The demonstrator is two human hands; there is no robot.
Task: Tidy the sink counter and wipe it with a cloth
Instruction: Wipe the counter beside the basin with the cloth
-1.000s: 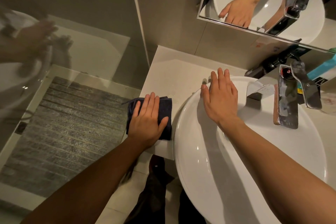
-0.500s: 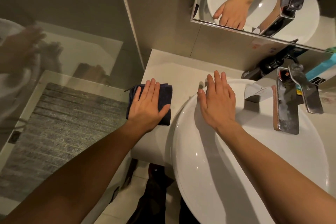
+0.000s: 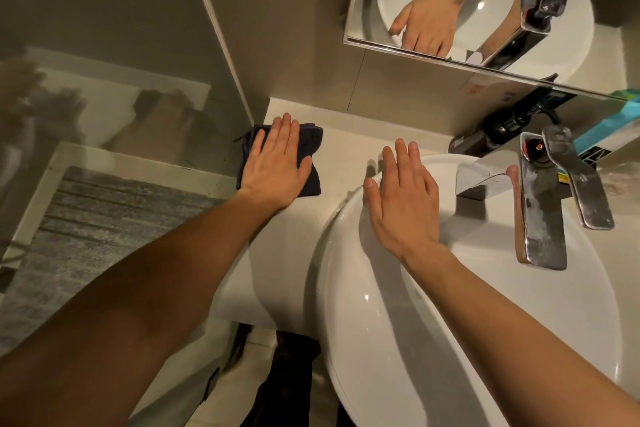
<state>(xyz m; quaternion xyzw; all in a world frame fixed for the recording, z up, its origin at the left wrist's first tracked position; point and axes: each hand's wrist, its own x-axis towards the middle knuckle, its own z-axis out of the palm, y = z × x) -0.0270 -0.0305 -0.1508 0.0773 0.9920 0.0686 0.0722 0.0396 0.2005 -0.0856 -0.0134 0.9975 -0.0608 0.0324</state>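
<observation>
Now your left hand (image 3: 275, 163) lies flat, fingers straight and together, pressing the dark cloth (image 3: 313, 163) onto the counter (image 3: 349, 146) at its far left corner, about 10 o'clock from the basin (image 3: 346, 305). Your right hand (image 3: 403, 198) is spread open, palm down, holding nothing, resting on the basin rim at 11 o'clock, with the tap (image 3: 540, 218) at 3 o'clock from it.
</observation>
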